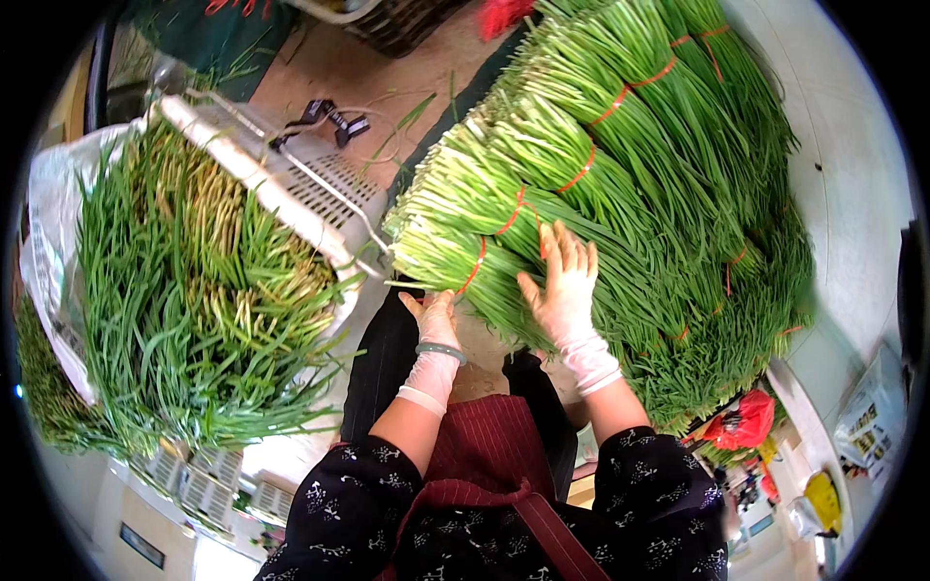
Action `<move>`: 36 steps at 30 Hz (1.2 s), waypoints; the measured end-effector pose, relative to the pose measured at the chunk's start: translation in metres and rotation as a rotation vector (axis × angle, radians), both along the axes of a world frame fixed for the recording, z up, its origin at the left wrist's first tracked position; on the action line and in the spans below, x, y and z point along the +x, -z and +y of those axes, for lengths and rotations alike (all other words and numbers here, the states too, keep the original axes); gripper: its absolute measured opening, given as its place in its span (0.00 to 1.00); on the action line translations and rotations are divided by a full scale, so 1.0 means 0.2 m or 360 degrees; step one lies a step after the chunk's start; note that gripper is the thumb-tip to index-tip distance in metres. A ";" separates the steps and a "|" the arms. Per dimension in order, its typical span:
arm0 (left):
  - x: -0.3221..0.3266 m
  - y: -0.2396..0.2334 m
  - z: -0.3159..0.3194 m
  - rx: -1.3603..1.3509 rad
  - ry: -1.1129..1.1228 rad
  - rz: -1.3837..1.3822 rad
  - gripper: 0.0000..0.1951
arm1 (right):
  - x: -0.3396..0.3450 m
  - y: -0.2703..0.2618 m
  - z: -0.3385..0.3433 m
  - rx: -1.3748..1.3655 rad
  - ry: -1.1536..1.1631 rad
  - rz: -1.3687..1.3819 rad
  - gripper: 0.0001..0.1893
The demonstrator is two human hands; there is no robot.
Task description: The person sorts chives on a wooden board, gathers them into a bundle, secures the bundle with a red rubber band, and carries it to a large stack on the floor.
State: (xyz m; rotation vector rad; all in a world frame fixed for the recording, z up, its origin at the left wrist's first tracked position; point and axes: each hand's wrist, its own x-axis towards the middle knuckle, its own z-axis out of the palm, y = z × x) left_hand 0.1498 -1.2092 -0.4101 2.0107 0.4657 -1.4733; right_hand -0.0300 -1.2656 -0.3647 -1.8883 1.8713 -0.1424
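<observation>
Tied bundles of garlic chives (pixel 617 174) lie in a large pile, pale stem ends to the left and green leaves to the right. My left hand (pixel 437 323), in a thin whitish glove with a bangle at the wrist, touches the near edge of the closest bundle (pixel 436 256) beside its red tie (pixel 476 265). Its fingertips are partly hidden at the bundle, so a grip cannot be made out. My right hand (pixel 568 279), also gloved, rests on the leaves with its fingers somewhat apart. A loose red tie end shows by its fingertips.
Loose chives (pixel 211 290) fill a white plastic crate (pixel 254 181) at the left, which has a metal handle (pixel 327 185). Black straps (pixel 330 123) lie on the floor behind it. A dark basket (pixel 399 29) stands at the back. Red plastic bags (pixel 742 421) sit at the lower right.
</observation>
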 end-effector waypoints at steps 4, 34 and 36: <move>0.09 0.13 0.09 -0.0050 -0.0283 -0.0449 0.43 | 0.20 -0.06 0.22 0.0152 -0.0205 -0.0094 0.40; -0.22 -0.66 0.21 -0.0495 0.1796 0.0153 0.21 | -0.85 -0.65 1.76 0.1470 0.1272 -0.0122 0.20; -0.37 -0.85 0.24 -0.0390 0.1988 0.0185 0.21 | -0.94 -0.79 1.93 0.1352 0.1305 -0.0042 0.19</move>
